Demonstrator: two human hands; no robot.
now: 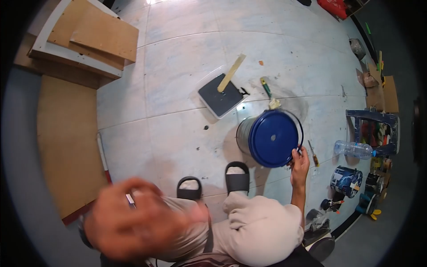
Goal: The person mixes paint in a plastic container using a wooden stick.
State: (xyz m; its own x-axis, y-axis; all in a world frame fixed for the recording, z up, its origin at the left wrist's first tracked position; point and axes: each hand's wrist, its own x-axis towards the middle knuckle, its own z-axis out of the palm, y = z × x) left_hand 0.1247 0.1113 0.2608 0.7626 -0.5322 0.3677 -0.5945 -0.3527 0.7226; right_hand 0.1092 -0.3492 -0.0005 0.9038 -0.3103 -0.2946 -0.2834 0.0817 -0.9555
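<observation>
We're looking down at the tiled floor, and there's the bucket, upright as far as we can judge, its long axis vertical, lying ahead and left of the right hand, clearly the nearer one. We've got that hand curled onto the handle at the right edge of the blue lid, its exact grip partly hidden. The left hand, well apart, is a big blur; spread or pinching, we can't tell. The bucket's far wall hides beneath the lid.

Pale tiled floor seen. Directly on it placed: blue-lidded bucket, dark square tray, green-handled brush, yellow-handled tool.
</observation>
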